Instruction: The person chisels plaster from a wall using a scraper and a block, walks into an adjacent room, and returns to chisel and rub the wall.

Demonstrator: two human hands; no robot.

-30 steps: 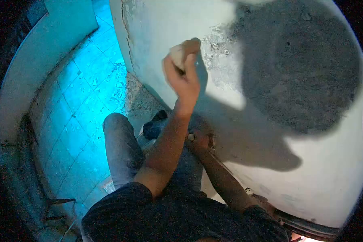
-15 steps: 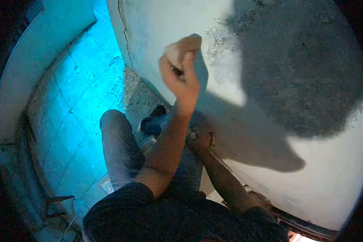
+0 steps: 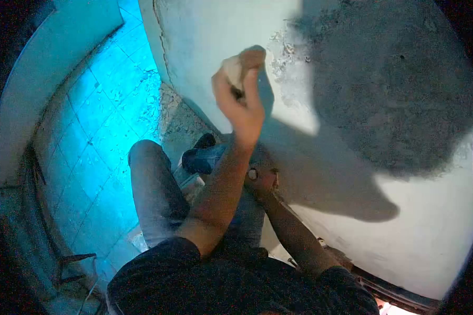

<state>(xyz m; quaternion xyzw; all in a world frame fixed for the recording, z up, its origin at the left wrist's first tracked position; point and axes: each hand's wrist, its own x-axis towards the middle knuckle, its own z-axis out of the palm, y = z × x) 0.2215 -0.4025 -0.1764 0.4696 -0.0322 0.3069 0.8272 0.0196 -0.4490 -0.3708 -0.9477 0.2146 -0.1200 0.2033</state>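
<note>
My left hand is raised in front of the pale wall, its fingers closed round a blurred brown and pale piece, perhaps folded sandpaper. The piece is at or very near the wall surface; contact cannot be made out for sure. Just to its right the paint is flaking. Lower down, my right hand is beside the foot of the wall, close to my knee. A small whitish round spot shows on or at that hand, and its fingers are mostly in shadow.
A large dark grey patch covers the wall on the right. Rubble and dust lie along the wall's foot. Tiled floor, lit blue and strewn with flakes, stretches left to a low wall. A dark frame-like object stands at lower left.
My left hand, with the brown and pale piece, has shifted slightly right along the wall. My right hand stays in about the same place. The view has moved very slightly.
</note>
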